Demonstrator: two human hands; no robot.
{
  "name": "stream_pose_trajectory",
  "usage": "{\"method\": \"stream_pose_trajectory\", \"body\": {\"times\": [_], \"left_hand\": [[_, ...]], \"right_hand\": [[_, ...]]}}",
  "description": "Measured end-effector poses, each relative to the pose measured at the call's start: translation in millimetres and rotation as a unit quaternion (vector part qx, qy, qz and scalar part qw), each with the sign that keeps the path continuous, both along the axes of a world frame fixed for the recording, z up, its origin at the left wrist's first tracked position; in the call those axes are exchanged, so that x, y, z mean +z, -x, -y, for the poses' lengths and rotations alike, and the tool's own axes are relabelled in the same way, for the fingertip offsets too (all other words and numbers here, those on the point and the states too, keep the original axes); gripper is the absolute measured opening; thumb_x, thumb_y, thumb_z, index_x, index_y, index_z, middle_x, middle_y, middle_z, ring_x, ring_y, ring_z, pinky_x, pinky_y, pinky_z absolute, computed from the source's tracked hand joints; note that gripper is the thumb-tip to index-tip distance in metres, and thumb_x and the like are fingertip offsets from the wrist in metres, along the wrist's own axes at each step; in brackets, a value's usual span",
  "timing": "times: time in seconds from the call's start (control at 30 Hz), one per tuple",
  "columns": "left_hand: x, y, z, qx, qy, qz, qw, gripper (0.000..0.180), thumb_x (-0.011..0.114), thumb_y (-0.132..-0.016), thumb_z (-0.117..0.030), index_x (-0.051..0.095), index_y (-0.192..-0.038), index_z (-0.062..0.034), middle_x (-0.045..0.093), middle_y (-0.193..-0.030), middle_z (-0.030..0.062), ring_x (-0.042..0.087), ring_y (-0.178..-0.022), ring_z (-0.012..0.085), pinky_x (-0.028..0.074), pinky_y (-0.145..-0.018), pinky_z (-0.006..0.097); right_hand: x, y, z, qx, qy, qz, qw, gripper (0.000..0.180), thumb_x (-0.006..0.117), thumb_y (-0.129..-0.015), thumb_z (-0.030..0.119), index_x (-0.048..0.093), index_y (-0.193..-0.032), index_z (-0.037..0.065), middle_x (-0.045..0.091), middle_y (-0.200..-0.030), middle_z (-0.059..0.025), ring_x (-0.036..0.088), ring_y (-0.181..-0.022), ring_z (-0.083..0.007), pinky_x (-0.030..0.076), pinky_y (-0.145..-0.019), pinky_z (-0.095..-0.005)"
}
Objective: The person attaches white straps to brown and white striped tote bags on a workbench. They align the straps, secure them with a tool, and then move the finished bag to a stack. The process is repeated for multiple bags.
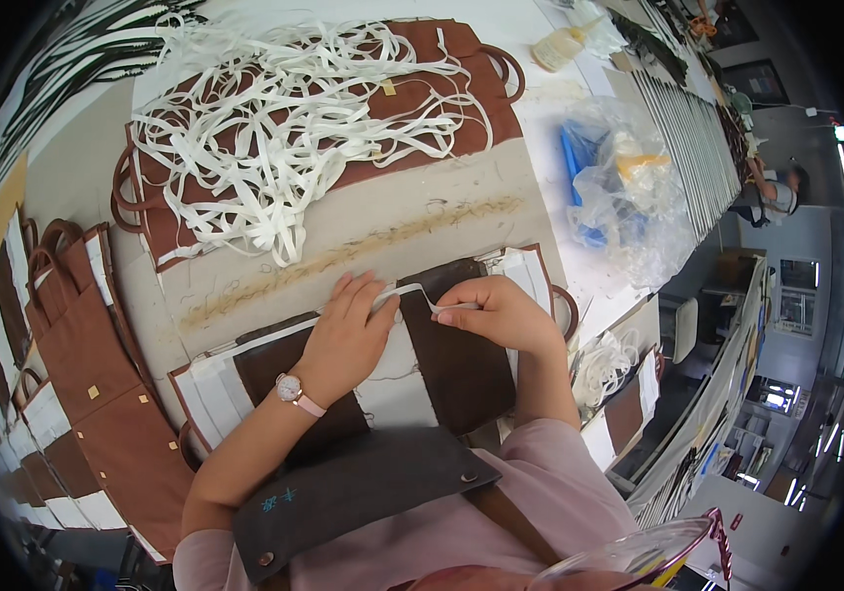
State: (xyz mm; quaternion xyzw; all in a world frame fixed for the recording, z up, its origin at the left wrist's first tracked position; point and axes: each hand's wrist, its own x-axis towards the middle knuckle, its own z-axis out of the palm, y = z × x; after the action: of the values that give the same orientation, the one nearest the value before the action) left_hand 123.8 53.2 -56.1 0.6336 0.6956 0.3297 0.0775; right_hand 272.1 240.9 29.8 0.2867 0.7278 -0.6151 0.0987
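Observation:
In front of me lies a bag piece [461,366] with dark brown panels and a white strip down its middle. My left hand [348,330] rests on its upper part, fingers stretched out flat, with a watch on the wrist. A narrow white tape [410,288] runs from beside the left thumb and index finger to my right hand [489,310]. The right thumb and fingers pinch that tape just above the right dark panel. Whether the left fingers press on the tape's other end is hard to see.
A tangled heap of white tape [284,128] lies on reddish-brown bag pieces [496,108] beyond my hands. More brown bags [111,394] are stacked at left. Clear plastic bags [629,197], a bottle [558,47] and a coil of white cord [604,369] are at right. A person [775,192] is far off.

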Motion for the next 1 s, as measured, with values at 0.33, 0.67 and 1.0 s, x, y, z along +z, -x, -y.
{"method": "stream_pose_trajectory", "body": {"times": [0.33,0.67,1.0], "left_hand": [[2.7,0.6,-0.6,0.005,0.006,0.003,1.0,0.038,0.07,-0.082,-0.004,0.063,-0.119,-0.0023,0.055,-0.126,0.0165,0.049,-0.129,0.0353,0.037,-0.115,0.052],[4.4,0.1,-3.1,0.0,0.021,-0.012,1.0,0.044,0.072,-0.084,-0.011,0.062,-0.126,-0.0066,0.054,-0.127,0.0162,0.049,-0.128,0.0347,0.037,-0.114,0.052],[7.8,0.2,-3.9,-0.009,0.043,-0.026,0.999,0.049,0.071,-0.086,-0.017,0.061,-0.133,-0.0101,0.052,-0.128,0.0159,0.048,-0.128,0.0346,0.036,-0.114,0.052]], "right_hand": [[8.7,-3.4,-12.2,-0.089,-0.126,0.022,0.988,0.013,0.074,-0.089,0.012,0.069,-0.083,0.001,0.054,-0.067,0.0062,0.046,-0.067,-0.0046,0.038,-0.059,-0.0262],[-28.6,-5.4,-25.8,-0.116,-0.319,0.103,0.935,0.028,0.074,-0.085,0.026,0.068,-0.082,-0.001,0.066,-0.079,-0.0195,0.063,-0.075,-0.0361,0.048,-0.07,-0.0428],[-39.8,-4.8,-25.2,-0.092,-0.352,0.114,0.924,0.026,0.072,-0.085,0.025,0.068,-0.081,0.0,0.066,-0.081,-0.0205,0.064,-0.079,-0.0379,0.049,-0.072,-0.0452]]}}
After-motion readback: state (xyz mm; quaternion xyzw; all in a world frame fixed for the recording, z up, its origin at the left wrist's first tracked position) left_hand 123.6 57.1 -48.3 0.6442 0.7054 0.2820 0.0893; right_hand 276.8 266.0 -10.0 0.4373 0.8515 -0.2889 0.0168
